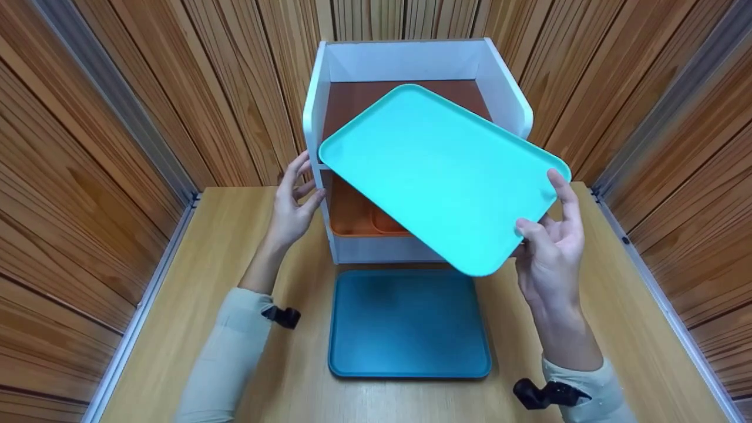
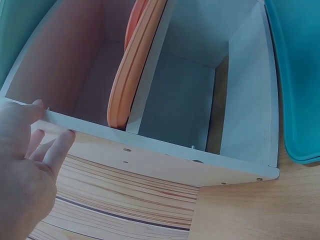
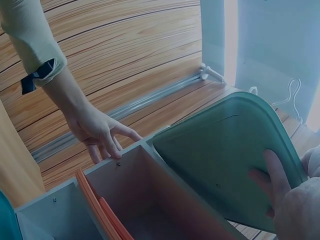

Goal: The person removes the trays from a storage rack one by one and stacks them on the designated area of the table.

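Note:
My right hand pinches one short end of a turquoise tray, thumb on its upper face and other fingers at its edge and underneath. The tray is tilted in front of the top of a white shelf unit; its green-looking underside shows in the right wrist view. My left hand touches the unit's left side panel, thumb at the front edge and fingers spread along the outside. Orange trays sit on the middle level, partly hidden by the turquoise tray.
A darker blue tray lies flat on the wooden table in front of the unit. Below the orange trays is a lower compartment. Wood-patterned walls with metal rails close in the sides and back.

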The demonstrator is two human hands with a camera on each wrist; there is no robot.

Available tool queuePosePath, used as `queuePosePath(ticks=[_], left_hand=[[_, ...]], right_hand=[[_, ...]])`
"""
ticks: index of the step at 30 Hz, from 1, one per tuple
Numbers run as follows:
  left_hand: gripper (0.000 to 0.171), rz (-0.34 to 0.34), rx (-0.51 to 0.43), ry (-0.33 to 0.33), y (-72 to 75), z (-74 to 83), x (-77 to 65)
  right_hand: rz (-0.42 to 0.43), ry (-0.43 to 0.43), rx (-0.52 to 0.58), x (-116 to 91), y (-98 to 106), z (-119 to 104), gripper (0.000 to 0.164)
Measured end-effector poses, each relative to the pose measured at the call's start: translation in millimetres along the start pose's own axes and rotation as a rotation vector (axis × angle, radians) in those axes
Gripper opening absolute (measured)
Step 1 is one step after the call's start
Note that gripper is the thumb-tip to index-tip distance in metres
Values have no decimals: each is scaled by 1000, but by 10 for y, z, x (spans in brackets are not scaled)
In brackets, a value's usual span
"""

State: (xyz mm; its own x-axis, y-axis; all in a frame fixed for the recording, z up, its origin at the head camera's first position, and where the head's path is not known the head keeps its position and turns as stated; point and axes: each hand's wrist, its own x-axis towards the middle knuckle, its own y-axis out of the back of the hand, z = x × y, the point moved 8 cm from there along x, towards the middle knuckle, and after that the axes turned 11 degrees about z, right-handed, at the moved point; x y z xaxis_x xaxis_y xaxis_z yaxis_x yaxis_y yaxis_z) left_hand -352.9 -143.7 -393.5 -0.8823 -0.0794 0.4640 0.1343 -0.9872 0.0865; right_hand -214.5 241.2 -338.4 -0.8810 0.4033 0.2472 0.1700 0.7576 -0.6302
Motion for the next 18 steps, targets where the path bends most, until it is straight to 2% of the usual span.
queuePosePath(ticks=[7, 14, 18], left_hand=[[69, -4, -6, -6, -10, 3, -15], [69, -2, -1, -26, -10, 2, -7], [69, -1, -7, -48, -3, 18, -1]], right_hand=[[-18, 8, 9, 22, 91, -48, 69], [-180, -61, 187, 100, 180, -75, 70], [-245, -100, 225, 159, 227, -85, 70]])
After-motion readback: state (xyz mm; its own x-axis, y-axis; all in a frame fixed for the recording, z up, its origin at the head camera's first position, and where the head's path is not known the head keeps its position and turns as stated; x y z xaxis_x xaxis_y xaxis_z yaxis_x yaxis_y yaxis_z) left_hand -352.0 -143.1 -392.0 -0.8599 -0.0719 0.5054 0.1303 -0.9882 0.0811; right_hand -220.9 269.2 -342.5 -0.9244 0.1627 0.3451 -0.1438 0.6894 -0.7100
